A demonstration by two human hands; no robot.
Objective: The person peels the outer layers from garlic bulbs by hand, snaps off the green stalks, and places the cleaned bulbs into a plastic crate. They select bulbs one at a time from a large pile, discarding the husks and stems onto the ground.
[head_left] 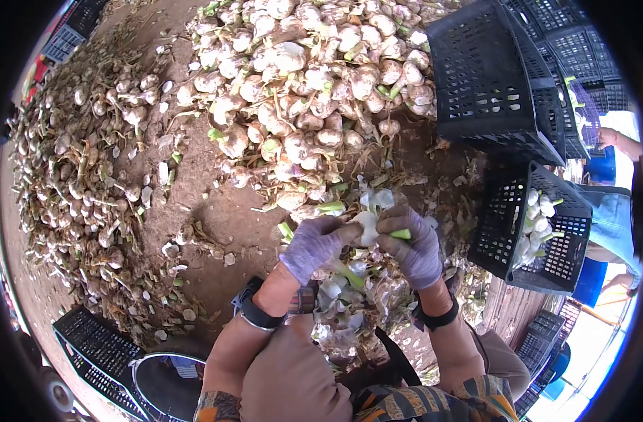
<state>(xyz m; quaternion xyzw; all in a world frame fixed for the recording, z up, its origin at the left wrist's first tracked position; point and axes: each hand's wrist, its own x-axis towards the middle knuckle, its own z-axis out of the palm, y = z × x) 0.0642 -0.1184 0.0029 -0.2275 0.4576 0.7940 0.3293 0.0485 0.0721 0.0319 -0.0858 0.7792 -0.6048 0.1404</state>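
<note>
In a worn purple-grey glove, my right hand closes round a garlic bulb, whose short green stem pokes out between the fingers. My left hand, gloved the same way, pinches the bulb's pale outer skin from the other side. The fingers hide part of the bulb. Loose papery skins and green stem pieces lie below my hands, between my legs. Just beyond my fingers begins a large heap of untrimmed garlic bulbs with roots and dry stalks.
To the right, a black crate holds several white peeled bulbs; another black crate stands beyond it. More garlic covers the ground at left. A black crate and a round tub sit lower left. Another person's hand shows far right.
</note>
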